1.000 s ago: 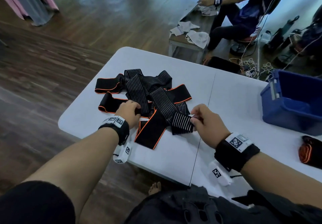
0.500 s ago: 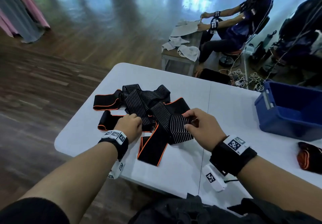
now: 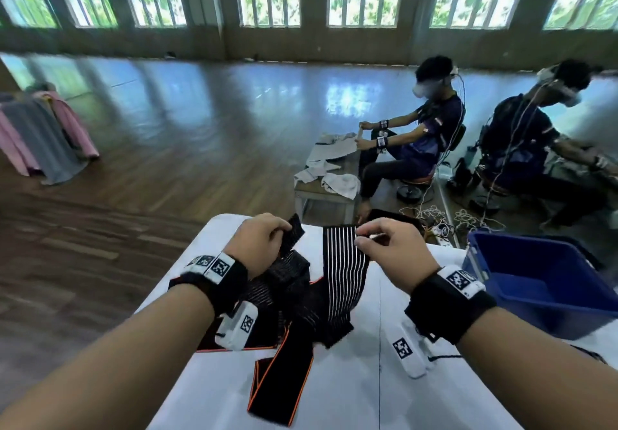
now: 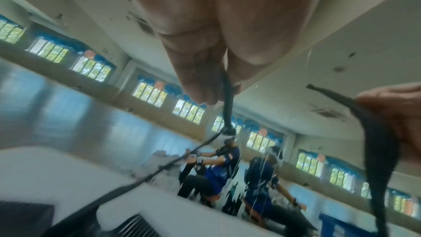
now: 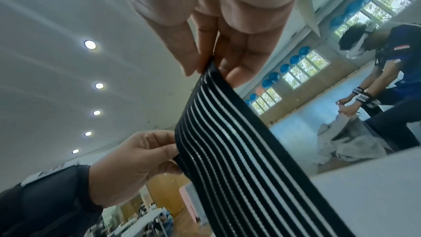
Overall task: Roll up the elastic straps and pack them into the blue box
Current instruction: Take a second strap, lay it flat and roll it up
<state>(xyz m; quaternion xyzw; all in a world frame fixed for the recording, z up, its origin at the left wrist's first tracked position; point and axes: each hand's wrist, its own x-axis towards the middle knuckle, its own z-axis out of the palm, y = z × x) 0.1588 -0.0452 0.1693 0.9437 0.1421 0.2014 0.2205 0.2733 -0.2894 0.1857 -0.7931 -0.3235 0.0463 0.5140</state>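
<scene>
Both my hands are up off the white worktop [image 3: 341, 393], each pinching an end of elastic strap. My right hand [image 3: 396, 255] has thumb + fingers [image 5: 189, 57] closed on the top edge of the striped strap [image 3: 344, 275], a wide black band w/ thin white lines running lengthwise. It hangs down from that pinch, lower end landing in the strap pile [image 3: 284, 346] on the worktop. From the right wrist view the stripes look glossy and the band is pulled flat (slight twist lower down).

My left hand [image 3: 259, 245] is curled round a darker strap end [image 3: 294, 234], black w/ fainter ribbing, which also trails down into the pile. Whether both ends belong to one strap, can't tell. The pile's other pieces are solid black w/ orange edging, one lying at the near side, all overlapping.

The blue box [image 3: 548, 279] sits on the worktop to my right, apart from the pile, open top.
</scene>
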